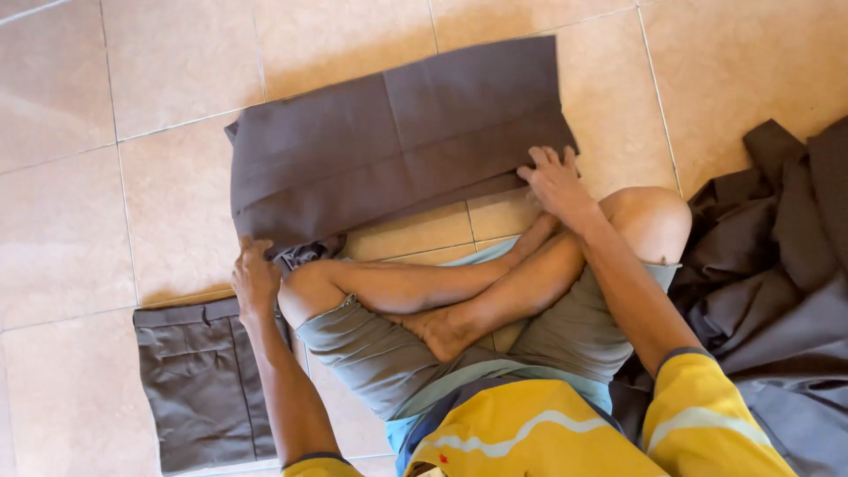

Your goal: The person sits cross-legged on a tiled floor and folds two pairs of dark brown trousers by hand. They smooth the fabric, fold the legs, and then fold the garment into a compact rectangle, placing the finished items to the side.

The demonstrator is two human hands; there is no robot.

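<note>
Likely a home or small tailoring room: a glossy beige tiled floor serves as workspace (the person sits cross-legged on it), dark folded trousers lying on it, loose dark cloth heaped across it.

No packages, labels, signs or screens appear anywhere in this view, near or far, left or right.

A person sits cross-legged on a tiled floor. Both hands, left and right, press the near edge of folded brown trousers. A folded pair lies left, a cloth heap right.
</note>
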